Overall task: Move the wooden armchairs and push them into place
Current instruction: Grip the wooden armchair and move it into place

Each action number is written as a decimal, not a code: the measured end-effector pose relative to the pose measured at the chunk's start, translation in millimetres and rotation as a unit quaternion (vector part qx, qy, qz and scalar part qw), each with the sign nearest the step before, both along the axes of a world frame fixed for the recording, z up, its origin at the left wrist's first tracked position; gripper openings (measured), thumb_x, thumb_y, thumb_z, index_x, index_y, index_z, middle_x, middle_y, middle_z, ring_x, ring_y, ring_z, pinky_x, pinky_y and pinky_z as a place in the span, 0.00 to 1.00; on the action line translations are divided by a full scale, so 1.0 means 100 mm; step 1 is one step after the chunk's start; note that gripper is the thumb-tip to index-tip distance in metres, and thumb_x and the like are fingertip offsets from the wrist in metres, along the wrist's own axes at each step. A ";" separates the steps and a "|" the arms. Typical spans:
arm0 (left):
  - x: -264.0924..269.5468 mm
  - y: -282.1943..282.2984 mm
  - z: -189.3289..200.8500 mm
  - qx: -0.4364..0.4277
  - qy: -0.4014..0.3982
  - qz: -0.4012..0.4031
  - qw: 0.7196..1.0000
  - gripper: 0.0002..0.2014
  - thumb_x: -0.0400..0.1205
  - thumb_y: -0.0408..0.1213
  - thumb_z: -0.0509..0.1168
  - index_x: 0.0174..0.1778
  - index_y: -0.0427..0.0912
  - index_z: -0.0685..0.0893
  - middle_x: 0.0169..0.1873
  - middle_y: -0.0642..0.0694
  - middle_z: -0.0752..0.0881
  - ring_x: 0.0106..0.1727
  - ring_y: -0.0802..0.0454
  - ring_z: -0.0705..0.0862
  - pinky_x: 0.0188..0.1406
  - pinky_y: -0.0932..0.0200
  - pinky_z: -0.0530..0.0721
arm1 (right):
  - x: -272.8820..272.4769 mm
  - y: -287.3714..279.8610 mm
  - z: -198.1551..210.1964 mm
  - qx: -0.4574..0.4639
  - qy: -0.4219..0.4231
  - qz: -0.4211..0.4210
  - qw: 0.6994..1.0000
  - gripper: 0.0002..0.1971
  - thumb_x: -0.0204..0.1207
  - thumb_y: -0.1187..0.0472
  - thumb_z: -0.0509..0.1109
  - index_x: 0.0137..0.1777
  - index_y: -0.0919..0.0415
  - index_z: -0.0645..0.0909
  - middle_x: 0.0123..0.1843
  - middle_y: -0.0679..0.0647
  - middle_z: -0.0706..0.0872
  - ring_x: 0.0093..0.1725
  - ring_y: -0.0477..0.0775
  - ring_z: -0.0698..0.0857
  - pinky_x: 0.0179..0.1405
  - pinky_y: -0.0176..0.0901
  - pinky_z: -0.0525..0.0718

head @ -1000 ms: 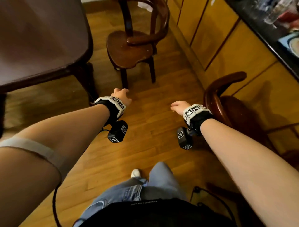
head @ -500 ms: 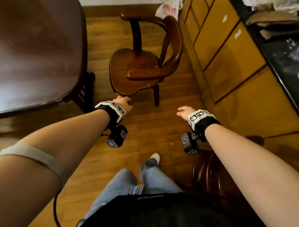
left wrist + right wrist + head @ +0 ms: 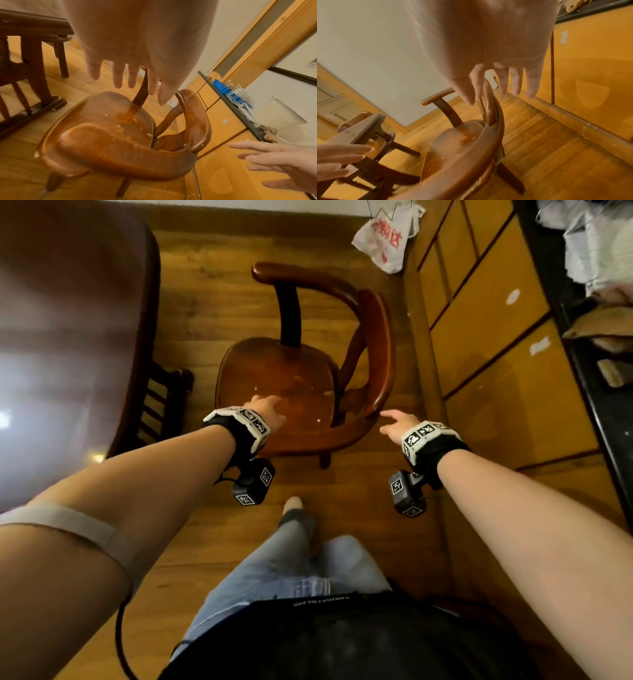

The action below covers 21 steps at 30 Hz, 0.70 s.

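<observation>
A dark wooden armchair with a curved back rail stands on the floor between the table and the cabinets, its open front turned toward the table. My left hand hovers over the near edge of the seat, its fingers straight and spread, holding nothing. My right hand is just off the near end of the curved rail, its fingers straight, not touching the wood as far as I can tell.
A dark wooden table fills the left, with another chair tucked under it. Yellow cabinets with a dark countertop run along the right. A white plastic bag lies beyond the chair. My legs stand behind it.
I have walked up to the armchair, which now sits much nearer under my hands. Both hands have opened and reached forward. A second armchair, earlier at the right, has left the view.
</observation>
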<state>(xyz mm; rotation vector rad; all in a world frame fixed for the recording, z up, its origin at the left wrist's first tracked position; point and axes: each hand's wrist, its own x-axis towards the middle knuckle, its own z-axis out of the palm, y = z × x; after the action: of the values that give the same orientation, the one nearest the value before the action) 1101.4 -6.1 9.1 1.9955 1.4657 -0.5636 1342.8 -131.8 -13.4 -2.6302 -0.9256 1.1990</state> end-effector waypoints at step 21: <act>1.65 0.33 -0.47 -0.066 0.021 0.281 0.957 0.27 0.86 0.48 0.57 0.82 0.52 0.63 0.83 0.42 0.61 0.82 0.38 0.64 0.80 0.49 0.64 | 1.73 2.12 -0.63 -0.030 0.031 0.298 0.953 0.16 0.83 0.57 0.61 0.70 0.49 0.76 0.53 0.56 0.85 0.45 0.57 0.85 0.54 0.52 0.88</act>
<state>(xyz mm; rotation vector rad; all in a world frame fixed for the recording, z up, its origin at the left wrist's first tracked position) 1266.3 27.4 -38.0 1.3770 1.8639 -0.4383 1515.6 79.7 -75.9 -2.4022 -1.7766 1.4228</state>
